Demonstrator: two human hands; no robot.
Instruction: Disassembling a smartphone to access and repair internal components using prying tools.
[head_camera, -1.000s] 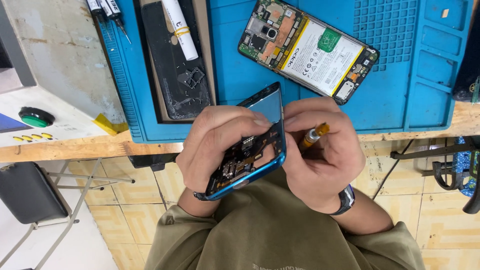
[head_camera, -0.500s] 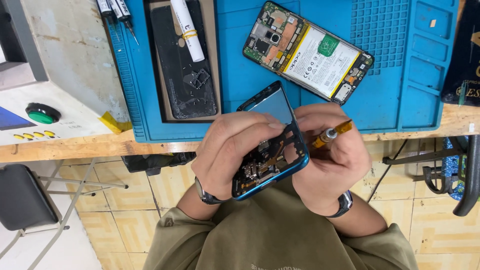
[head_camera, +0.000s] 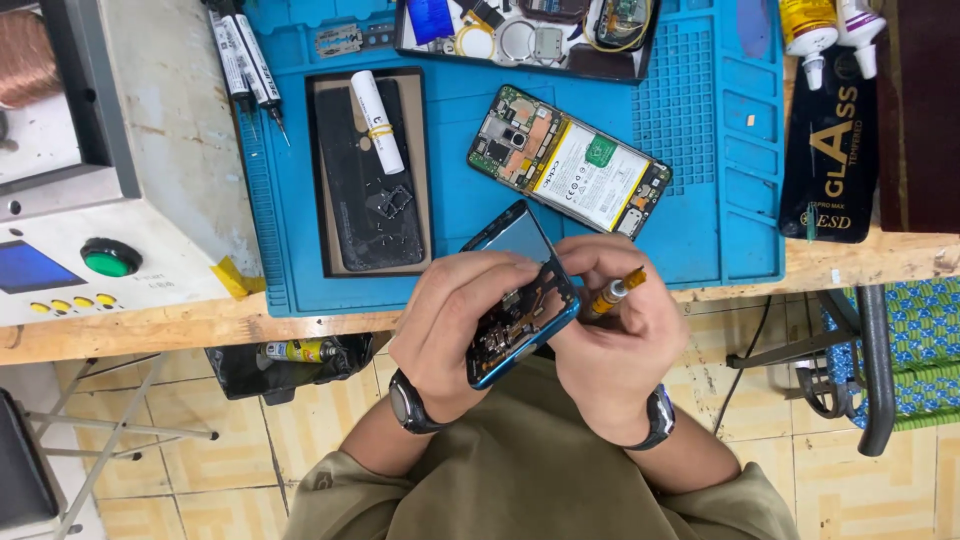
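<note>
1. Closest to me, my left hand (head_camera: 455, 325) is wrapped around a blue phone frame (head_camera: 520, 300), held tilted over my lap just off the front edge of the bench. Its back is off, so you can see dark boards and connectors inside, with a shiny blue rim all round.
2. My right hand (head_camera: 615, 330) is closed on a small screwdriver (head_camera: 612, 293) with a yellow-orange handle and metal collar, right beside the frame. The tip is hidden behind the frame, so I can't tell what it's touching.
3. Just past my hands, on the blue work mat (head_camera: 700, 210), there's a second opened phone (head_camera: 570, 162) lying at an angle, with a white battery label and a little green square sticker.
4. Left of that, a black back cover (head_camera: 365, 190) sits on a tan board, with a white tube (head_camera: 377, 120) lying across its top end.
5. Far right, a black flat pouch (head_camera: 832, 150) with gold lettering.
6. At the back, a dark parts tray (head_camera: 530, 35).
</note>
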